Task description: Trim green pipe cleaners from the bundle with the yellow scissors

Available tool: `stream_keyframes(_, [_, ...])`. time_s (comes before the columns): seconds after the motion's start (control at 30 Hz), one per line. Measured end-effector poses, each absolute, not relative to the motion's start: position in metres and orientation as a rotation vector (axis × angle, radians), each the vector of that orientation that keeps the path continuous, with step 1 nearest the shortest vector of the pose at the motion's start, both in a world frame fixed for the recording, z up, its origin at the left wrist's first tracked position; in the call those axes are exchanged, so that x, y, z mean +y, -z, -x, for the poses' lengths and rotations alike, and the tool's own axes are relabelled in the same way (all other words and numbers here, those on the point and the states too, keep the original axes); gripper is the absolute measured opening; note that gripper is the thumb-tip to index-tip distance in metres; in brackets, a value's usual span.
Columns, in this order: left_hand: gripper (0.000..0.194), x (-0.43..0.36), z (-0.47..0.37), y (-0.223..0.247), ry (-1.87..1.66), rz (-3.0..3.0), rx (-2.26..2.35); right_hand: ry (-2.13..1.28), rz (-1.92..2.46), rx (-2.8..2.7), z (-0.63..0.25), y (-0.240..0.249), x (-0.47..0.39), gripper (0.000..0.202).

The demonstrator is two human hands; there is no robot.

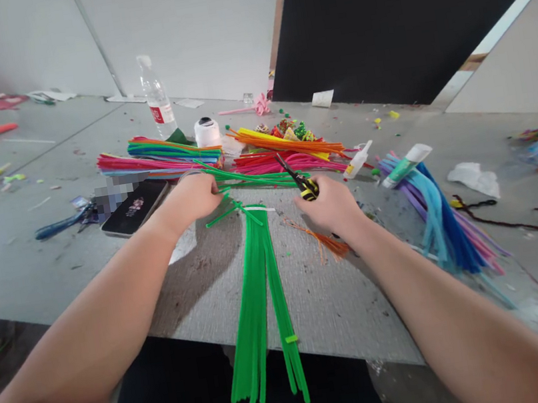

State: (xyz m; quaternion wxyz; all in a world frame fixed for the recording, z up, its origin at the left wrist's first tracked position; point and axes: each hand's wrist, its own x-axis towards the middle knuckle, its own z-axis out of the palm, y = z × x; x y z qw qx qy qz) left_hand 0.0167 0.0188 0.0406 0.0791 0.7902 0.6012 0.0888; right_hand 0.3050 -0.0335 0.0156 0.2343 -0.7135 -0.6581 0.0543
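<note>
My left hand (197, 195) is closed near the top of the work area, its fingertips pinched at some short green pipe cleaner pieces (225, 216). My right hand (330, 202) is wrapped round scissors (303, 183) with black and yellow handles, blades pointing up and left. Between my forearms a long bundle of green pipe cleaners (256, 284) lies on the grey table and hangs over its front edge, with a thin white strip (260, 209) across its top end. More green stems (265, 178) lie just beyond my hands. Orange trimmings (328, 243) lie beside my right wrist.
Bundles of coloured stems (175, 151), a water bottle (157, 100), a white spool (207, 133) and a small glue bottle (359, 161) stand or lie behind. A phone (134, 207) is at left. Blue and purple stems (438, 216) with a green-white tube (405, 165) are at right.
</note>
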Motion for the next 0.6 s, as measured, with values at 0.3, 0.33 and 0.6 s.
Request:
stream_keyframes(0.3, [0.012, 0.03, -0.036, -0.022, -1.049, -1.272, 1.197, -0.139, 1.937, -1.801, -0.304, -0.014, -0.034, 0.029])
stream_keyframes(0.33, [0.012, 0.033, -0.04, -0.017, -1.057, -1.208, 1.167, -0.145, 1.945, -1.801, -0.303, -0.015, -0.034, 0.03])
stream_keyframes(0.6, [0.024, 0.049, -0.058, -0.002, -1.061, -1.212, 1.243, -0.197, 2.016, -1.804, -0.297, -0.023, -0.04, 0.035])
